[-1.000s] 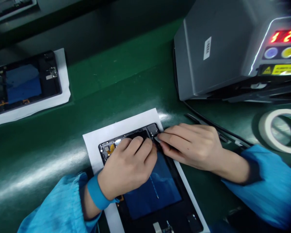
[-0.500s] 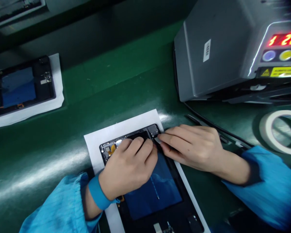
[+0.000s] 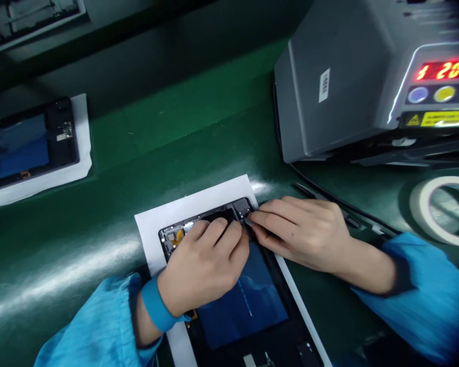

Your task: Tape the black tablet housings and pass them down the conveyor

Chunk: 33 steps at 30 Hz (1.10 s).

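An opened tablet (image 3: 260, 295) with a blue inner area lies on a white paper sheet (image 3: 199, 201), its black frame and an orange flex cable (image 3: 179, 236) showing at the upper left. My left hand (image 3: 208, 265), with a blue band at the wrist, rests over the tablet's upper part. Its fingers are curled and pressed together, and the fingertips are hidden. Close beside them, at the tablet's upper right edge, my right hand (image 3: 302, 232) pinches a small grey flat piece (image 3: 248, 221). The fingers cover most of that piece.
A grey machine (image 3: 336, 92) with a red lit display stands at the upper right. Below it lie tweezers (image 3: 321, 199), a black cable (image 3: 367, 213) and a white tape roll (image 3: 421, 209). Another opened tablet (image 3: 23, 145) on paper sits at the left, and a further device (image 3: 30, 20) lies behind.
Both hands keep nearly the same place and grip at the tablet's upper edge. The view has shifted slightly.
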Each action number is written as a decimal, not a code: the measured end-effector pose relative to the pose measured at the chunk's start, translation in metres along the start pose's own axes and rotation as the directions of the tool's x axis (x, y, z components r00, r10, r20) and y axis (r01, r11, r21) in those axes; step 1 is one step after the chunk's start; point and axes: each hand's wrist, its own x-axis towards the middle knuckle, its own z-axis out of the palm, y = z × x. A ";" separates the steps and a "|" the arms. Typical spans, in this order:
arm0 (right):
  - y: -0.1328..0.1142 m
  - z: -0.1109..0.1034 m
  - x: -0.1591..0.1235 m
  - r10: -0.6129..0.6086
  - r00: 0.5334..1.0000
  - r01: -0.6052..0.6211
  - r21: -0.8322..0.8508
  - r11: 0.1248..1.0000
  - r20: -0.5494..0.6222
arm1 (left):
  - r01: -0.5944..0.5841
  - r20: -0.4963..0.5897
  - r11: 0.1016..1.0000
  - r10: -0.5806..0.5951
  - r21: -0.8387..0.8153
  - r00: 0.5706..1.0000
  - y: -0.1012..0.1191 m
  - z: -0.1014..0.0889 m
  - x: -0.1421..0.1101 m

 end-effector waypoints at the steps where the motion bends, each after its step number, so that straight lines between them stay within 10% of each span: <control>1: 0.000 0.000 0.000 0.004 1.000 -0.004 0.008 1.000 0.003 | -0.001 0.000 1.000 0.001 0.001 1.000 0.000 0.000 0.000; 21: -0.019 -0.021 -0.002 0.008 0.991 0.008 -0.116 0.993 0.134 | 0.002 -0.014 0.998 -0.001 0.055 1.000 -0.004 -0.007 0.004; 26: 0.007 -0.073 -0.058 0.123 0.988 -0.142 -0.243 0.960 -0.093 | -0.021 -0.045 0.997 0.024 0.078 0.999 -0.008 -0.008 0.008; 29: 0.050 -0.093 -0.094 0.171 0.894 -0.344 -0.390 0.854 -0.415 | -0.009 -0.049 0.996 0.013 0.089 0.999 -0.004 -0.013 0.008; 33: 0.099 -0.094 -0.108 0.127 0.884 -0.384 -0.542 0.748 -0.450 | 0.013 -0.056 0.999 -0.010 0.048 0.998 0.002 -0.027 -0.003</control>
